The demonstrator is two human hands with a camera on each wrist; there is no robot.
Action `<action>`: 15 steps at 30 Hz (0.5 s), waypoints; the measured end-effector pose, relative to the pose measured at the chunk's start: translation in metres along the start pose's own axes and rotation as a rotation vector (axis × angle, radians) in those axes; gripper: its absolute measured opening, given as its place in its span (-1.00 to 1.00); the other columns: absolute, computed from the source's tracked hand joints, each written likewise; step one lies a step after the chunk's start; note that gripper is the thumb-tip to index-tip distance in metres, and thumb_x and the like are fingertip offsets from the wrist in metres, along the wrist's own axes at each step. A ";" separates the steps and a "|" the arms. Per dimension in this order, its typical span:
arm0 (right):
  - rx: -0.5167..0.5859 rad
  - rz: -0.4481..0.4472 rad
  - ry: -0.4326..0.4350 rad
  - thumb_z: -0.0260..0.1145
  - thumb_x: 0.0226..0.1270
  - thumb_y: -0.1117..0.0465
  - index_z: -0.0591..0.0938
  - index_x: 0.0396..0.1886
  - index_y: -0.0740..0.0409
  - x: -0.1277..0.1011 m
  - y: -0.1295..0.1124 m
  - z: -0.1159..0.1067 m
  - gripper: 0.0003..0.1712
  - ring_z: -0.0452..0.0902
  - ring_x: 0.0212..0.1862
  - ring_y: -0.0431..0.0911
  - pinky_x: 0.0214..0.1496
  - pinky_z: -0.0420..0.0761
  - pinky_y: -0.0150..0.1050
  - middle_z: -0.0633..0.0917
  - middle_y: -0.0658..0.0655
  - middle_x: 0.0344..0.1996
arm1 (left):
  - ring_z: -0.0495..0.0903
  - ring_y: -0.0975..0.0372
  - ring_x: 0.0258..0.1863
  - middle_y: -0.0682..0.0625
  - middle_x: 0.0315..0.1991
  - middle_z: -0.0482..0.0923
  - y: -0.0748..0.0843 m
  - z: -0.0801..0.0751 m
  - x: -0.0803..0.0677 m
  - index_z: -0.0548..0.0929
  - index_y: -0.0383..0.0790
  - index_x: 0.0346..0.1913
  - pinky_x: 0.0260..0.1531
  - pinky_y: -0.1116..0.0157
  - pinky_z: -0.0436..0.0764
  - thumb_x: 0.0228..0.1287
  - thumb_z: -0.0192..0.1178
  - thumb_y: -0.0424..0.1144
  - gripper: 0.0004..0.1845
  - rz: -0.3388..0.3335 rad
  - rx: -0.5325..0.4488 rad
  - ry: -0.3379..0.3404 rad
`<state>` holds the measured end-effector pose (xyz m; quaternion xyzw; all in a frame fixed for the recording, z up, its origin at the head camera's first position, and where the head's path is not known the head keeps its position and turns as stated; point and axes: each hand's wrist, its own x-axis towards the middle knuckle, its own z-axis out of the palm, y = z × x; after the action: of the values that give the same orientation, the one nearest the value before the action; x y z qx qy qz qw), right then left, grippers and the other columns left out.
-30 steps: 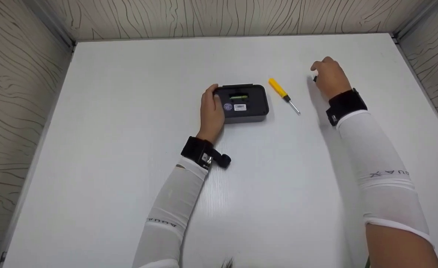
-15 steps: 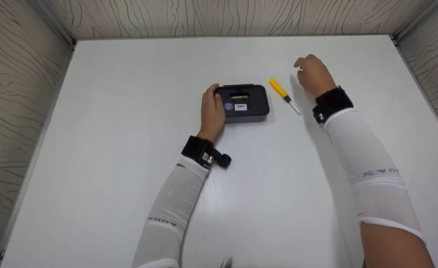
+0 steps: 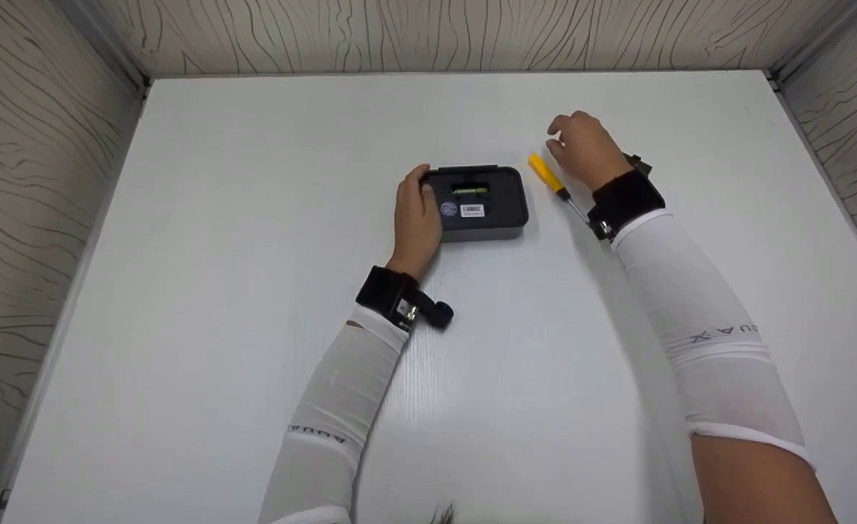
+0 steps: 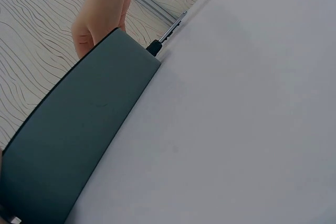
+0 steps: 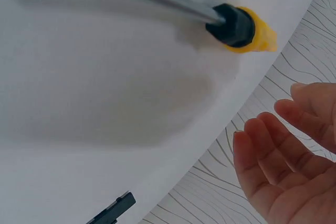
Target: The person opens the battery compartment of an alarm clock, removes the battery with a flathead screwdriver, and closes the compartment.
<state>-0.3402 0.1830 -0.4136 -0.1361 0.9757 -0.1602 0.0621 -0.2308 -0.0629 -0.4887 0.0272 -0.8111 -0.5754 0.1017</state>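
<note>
Nearest me, my left hand [image 3: 415, 218] lies along the left end of the grey box [image 3: 481, 204], fingers curled round its far corner, holding it flat on the bench [image 3: 254, 291]. The box sits underside up, with a label and an open slot showing something green. The left wrist view shows only its dark side wall [image 4: 79, 145] along the bench.

Just right of the box lies the screwdriver [image 3: 549, 180]. Its long axis runs on a diagonal: yellow handle at the far left end, black collar, then the bare shaft coming back toward me and to the right. My right hand [image 3: 581, 149] hovers just beyond and to the right of the handle, fingers [image 5: 262, 166] loosely spread and gripping nothing. In the right wrist view the handle [image 5: 252, 30] lies clear of the fingertips, so there is no contact. The screwdriver lies to the left of and a little nearer than those fingers, and the right hand is plainly the nearer of the two.

The bench is plain white and matt. Walls [image 3: 436, 33] with a wavy wood-grain pattern close it in on three sides.
</note>
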 end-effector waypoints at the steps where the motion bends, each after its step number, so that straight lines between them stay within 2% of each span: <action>1: 0.002 0.002 -0.015 0.10 0.58 0.26 0.53 0.24 0.44 0.001 -0.001 0.001 -0.60 0.50 0.07 0.25 0.17 0.55 0.09 0.55 0.45 0.01 | 0.22 0.11 0.48 -0.20 0.43 0.29 0.000 0.000 0.000 0.28 -0.32 0.47 0.44 0.34 0.17 0.65 -0.25 -0.33 -0.55 -0.002 0.000 0.001; 5: -0.009 0.018 -0.079 0.10 0.59 0.18 0.50 0.25 0.47 0.005 -0.005 0.005 -0.54 0.48 0.08 0.25 0.19 0.53 0.10 0.55 0.46 0.03 | 0.23 0.10 0.48 -0.20 0.43 0.30 -0.001 0.000 0.000 0.28 -0.32 0.47 0.44 0.34 0.17 0.65 -0.24 -0.33 -0.55 0.001 -0.003 0.004; 11: -0.022 0.015 -0.130 0.16 0.57 0.09 0.50 0.18 0.55 0.009 -0.010 0.010 -0.46 0.45 0.14 0.28 0.27 0.45 0.14 0.55 0.52 0.12 | 0.23 0.10 0.47 -0.20 0.42 0.31 -0.002 0.001 0.001 0.29 -0.34 0.46 0.43 0.37 0.17 0.63 -0.23 -0.35 -0.56 0.019 -0.010 0.005; 15: -0.004 0.045 -0.160 0.20 0.54 0.05 0.51 0.14 0.56 0.010 -0.013 0.011 -0.43 0.47 0.07 0.24 0.23 0.48 0.13 0.57 0.51 0.11 | 0.24 0.10 0.47 -0.20 0.42 0.31 -0.002 0.001 0.001 0.30 -0.34 0.46 0.44 0.37 0.17 0.63 -0.23 -0.35 -0.56 0.017 -0.009 0.006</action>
<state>-0.3445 0.1646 -0.4207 -0.1266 0.9707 -0.1456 0.1434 -0.2317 -0.0629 -0.4909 0.0216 -0.8082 -0.5783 0.1094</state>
